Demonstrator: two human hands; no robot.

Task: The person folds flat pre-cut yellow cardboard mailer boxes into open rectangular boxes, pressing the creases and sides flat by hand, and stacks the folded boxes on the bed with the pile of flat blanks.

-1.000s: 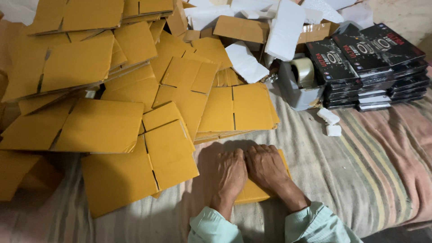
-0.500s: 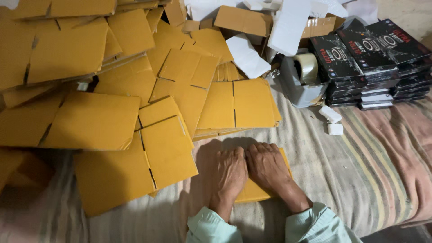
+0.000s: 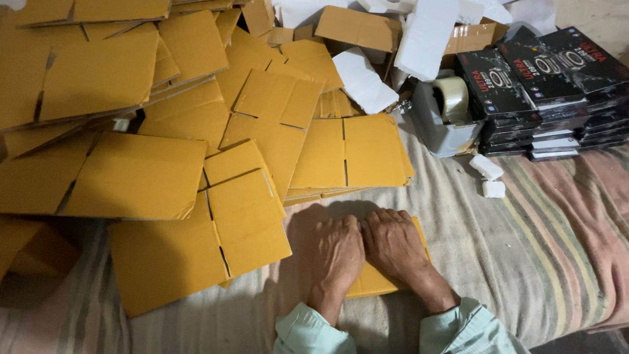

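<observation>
Side by side, the left hand point(image 3: 335, 252) and the right hand point(image 3: 393, 246) press palm-down on a flattened yellow cardboard piece point(image 3: 380, 282) that lies on a striped blanket point(image 3: 524, 249). Both hands are open and flat, knuckles up and fingers curled slightly forward, gripping nothing; they touch each other along the thumbs. Only the lower edge and right corner of the cardboard piece show from under them. Pale green sleeves point(image 3: 308, 334) cover the wrists at the bottom of the view.

Just left of the hands, a flat yellow carton blank point(image 3: 196, 252) with slit flaps lies on the blanket, its corner close to the left hand. Beyond the fingers, a small stack of folded blanks point(image 3: 350, 154) rests near the hands, and a wide heap of loose yellow blanks point(image 3: 118, 98) spreads across the left and top of the scene, overlapping at many angles.

To the upper right, a grey tape dispenser point(image 3: 445, 121) holding a roll of clear tape stands on the blanket, touching a stack of flat black boxes point(image 3: 544, 92). Two small white blocks point(image 3: 490, 177) lie just below the dispenser, well apart from the hands. White sheets and cartons point(image 3: 426, 33) are piled behind, among brown cardboard.
</observation>
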